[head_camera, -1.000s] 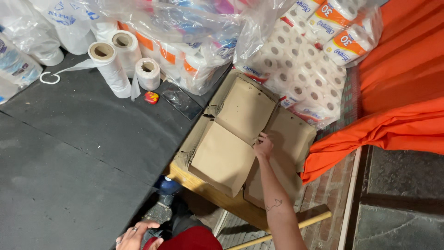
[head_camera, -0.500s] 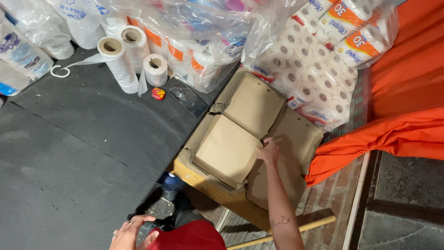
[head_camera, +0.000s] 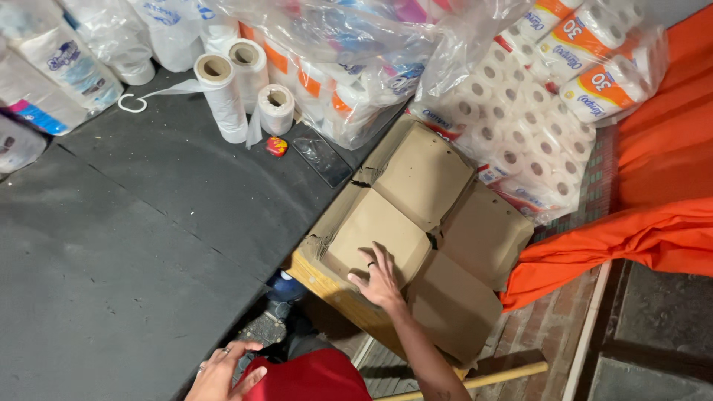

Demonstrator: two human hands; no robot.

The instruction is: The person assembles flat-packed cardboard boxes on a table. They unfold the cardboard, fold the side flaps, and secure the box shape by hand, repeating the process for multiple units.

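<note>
The wide dark grey table (head_camera: 141,245) fills the left of the view; against its right edge stands a brown cardboard box with four folded-in top flaps (head_camera: 427,238), and an orange cloth (head_camera: 653,223) is bunched just beside the box on the right; behind the box are clear plastic packs of white paper rolls (head_camera: 520,126); three loose white rolls (head_camera: 241,93) stand on the table, with a dark flat phone (head_camera: 322,161) and a small red and yellow object (head_camera: 276,146) near them; the right hand (head_camera: 380,278) rests flat on the box's near-left flap, fingers spread, grasping nothing; the left hand (head_camera: 223,371) lies released at the table's near edge, well apart from the box, touching a red garment (head_camera: 312,377).
</note>
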